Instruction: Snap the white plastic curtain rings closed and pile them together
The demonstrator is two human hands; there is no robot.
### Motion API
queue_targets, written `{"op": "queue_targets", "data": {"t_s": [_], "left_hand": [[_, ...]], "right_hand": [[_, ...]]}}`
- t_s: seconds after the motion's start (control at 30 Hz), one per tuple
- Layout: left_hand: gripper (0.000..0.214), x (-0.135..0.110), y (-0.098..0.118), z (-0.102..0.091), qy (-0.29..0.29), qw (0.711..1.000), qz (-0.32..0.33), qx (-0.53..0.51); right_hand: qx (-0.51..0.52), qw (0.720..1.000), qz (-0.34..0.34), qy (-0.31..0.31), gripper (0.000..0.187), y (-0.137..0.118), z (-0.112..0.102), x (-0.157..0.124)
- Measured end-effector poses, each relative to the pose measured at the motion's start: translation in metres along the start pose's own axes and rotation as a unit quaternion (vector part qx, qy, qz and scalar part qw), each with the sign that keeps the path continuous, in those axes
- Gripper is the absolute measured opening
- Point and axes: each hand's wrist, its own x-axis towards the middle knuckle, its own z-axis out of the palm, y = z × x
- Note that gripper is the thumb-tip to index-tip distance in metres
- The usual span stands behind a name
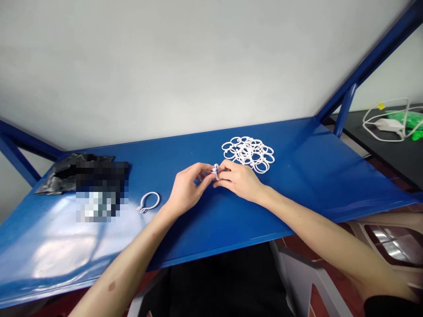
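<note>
My left hand (187, 189) and my right hand (243, 180) meet above the middle of the blue table (198, 237). Between their fingertips is a small white plastic ring (216, 171), seen nearly edge-on, which looks like a curtain ring. Both hands pinch it, and the fingers hide part of it. Just beyond my right hand lies a loose pile of similar white rings (246, 152). A single white ring with a small clip-like end (143, 208) lies apart, left of my left wrist.
A crumpled black plastic bag (59, 174) lies at the table's left, beside a pixelated patch. Blue metal bars (345, 105) rise at both ends against a pale wall. On a dark surface at right are a white adapter with cable (390, 126) and green plastic (401, 116).
</note>
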Motion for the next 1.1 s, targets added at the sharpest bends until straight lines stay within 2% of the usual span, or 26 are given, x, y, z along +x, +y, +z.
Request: {"op": "queue_targets", "data": {"t_s": [0.13,0.3,0.47,0.6,0.83,1.1], "left_hand": [[0.017,0.000,0.005,0.001,0.028,1.000,0.004,0.012],[0.024,0.000,0.004,-0.001,0.011,0.998,-0.029,-0.057],[0.028,-0.001,-0.003,0.003,-0.011,0.979,-0.073,-0.190],[0.032,0.001,-0.004,0.003,-0.002,0.964,-0.117,-0.238],[0.034,0.004,0.005,0.002,-0.012,0.950,-0.178,-0.257],[0.036,0.001,0.004,0.010,0.041,0.954,-0.191,-0.229]], "right_hand": [[0.044,0.999,-0.004,0.018,0.027,-0.006,-0.003,0.001],[0.093,0.987,0.064,0.112,0.022,-0.008,-0.007,0.003],[0.122,0.987,0.057,0.089,0.020,-0.008,-0.004,0.002],[0.127,0.985,0.059,0.103,0.018,-0.008,-0.002,0.000],[0.069,0.986,0.041,0.144,0.017,-0.010,-0.004,0.002],[0.042,0.990,0.017,0.135,0.021,-0.014,0.000,0.002]]}}
